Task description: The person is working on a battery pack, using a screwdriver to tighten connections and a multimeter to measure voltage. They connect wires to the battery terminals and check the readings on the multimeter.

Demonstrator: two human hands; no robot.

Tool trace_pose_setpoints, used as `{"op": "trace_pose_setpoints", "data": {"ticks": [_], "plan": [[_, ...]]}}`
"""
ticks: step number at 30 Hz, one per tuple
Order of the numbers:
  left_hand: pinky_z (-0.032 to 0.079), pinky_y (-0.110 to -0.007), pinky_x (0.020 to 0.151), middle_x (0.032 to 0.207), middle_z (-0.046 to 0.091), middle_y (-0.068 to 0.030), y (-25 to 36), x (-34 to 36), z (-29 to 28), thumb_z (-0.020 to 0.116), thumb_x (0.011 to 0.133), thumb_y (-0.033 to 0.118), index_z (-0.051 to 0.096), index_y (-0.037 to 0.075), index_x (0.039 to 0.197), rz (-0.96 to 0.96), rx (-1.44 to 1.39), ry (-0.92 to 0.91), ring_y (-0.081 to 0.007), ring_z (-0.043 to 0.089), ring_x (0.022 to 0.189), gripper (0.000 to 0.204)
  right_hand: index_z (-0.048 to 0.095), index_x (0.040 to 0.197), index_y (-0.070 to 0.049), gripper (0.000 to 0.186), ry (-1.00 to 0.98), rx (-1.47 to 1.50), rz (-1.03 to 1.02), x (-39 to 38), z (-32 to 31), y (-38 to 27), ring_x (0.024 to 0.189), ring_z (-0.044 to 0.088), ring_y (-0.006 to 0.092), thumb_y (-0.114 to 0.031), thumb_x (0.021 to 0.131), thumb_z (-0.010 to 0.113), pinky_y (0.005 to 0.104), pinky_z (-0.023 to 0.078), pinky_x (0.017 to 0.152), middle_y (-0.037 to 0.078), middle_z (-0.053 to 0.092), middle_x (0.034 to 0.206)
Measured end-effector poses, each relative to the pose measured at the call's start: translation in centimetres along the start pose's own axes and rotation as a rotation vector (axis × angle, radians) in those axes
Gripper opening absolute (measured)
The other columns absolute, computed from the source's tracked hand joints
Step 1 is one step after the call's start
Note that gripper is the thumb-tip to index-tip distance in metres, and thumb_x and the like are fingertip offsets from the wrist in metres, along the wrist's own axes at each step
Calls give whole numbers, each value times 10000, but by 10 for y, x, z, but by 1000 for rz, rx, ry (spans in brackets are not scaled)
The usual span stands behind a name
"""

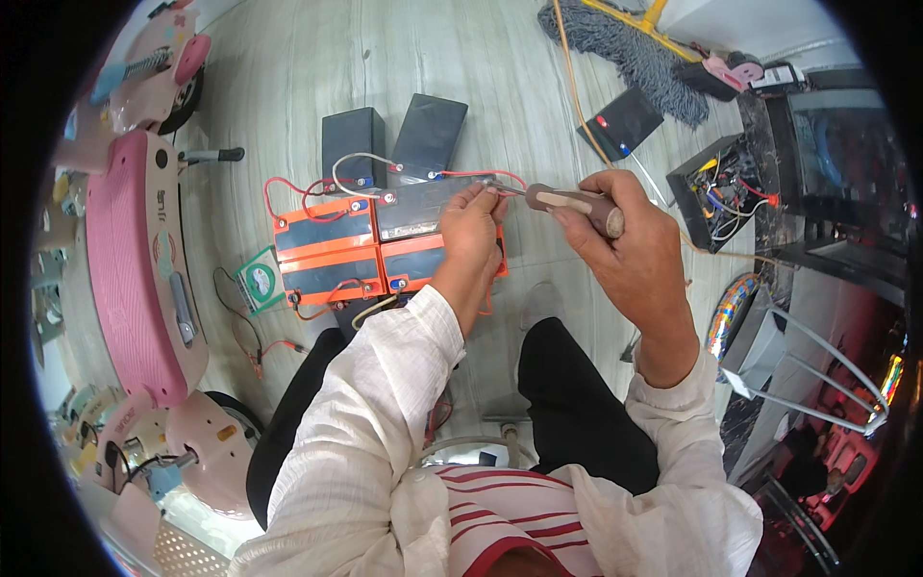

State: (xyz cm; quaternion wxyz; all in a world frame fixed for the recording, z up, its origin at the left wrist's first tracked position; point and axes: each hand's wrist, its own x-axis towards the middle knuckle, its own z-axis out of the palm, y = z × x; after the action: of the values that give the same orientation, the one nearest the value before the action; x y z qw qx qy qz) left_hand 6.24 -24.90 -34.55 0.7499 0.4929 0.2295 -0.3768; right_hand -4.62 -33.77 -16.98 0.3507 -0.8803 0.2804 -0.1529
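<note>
My right hand (635, 240) is closed around the brown and beige handle of a screwdriver (573, 204). Its metal shaft points left and reaches the fingertips of my left hand (471, 236). Those fingers are pinched together over the right end of a dark grey battery (413, 213), near where a red wire (486, 174) comes in; what they hold is hidden. Under and beside my left wrist lie orange-and-black batteries (332, 276), linked by short wires. Two black batteries (429, 135) stand behind the grey one, with a pale wire (362, 156) running between terminals.
A pink and white scooter (139, 269) stands at the left. Near it lie a green-edged device (260, 280) and clip leads (279, 346). To the right are another black battery (630, 123), an open box of wires (716, 197), an orange cord (574, 87) and a grey mop (630, 58).
</note>
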Motion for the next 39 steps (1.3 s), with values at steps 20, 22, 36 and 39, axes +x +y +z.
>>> {"op": "trace_pose_setpoints", "data": {"ticks": [20, 22, 36, 39], "plan": [[529, -329, 916, 1086, 627, -123, -33, 5, 22, 570, 966, 10, 529, -69, 1274, -169, -513, 144, -224, 639, 972, 320, 575, 1089, 10, 312, -303, -240, 8, 38, 11, -52, 712, 651, 266, -164, 880, 728, 335, 513, 636, 187, 684, 874], [543, -329, 909, 1069, 630, -133, -33, 8, 23, 569, 966, 7, 534, -80, 1258, -164, -554, 168, -228, 649, 953, 306, 570, 1115, -2, 310, -304, -288, -26, 39, 16, -52, 670, 600, 137, -169, 903, 722, 286, 501, 616, 130, 687, 851], [543, -386, 936, 1094, 652, -189, -34, 9, 24, 573, 973, 47, 566, -101, 1221, -157, -524, 213, -281, 670, 1009, 289, 575, 1117, 3, 307, -377, -292, -55, 48, 23, -64, 767, 661, 186, -147, 894, 724, 310, 526, 652, 168, 693, 931], [542, -393, 936, 1095, 650, -192, -31, 6, 23, 576, 970, 46, 564, -105, 1217, -161, -522, 205, -290, 668, 1012, 290, 572, 1125, 4, 315, -395, -313, -76, 49, 23, -66, 771, 666, 208, -145, 892, 723, 316, 528, 659, 178, 689, 940]]}}
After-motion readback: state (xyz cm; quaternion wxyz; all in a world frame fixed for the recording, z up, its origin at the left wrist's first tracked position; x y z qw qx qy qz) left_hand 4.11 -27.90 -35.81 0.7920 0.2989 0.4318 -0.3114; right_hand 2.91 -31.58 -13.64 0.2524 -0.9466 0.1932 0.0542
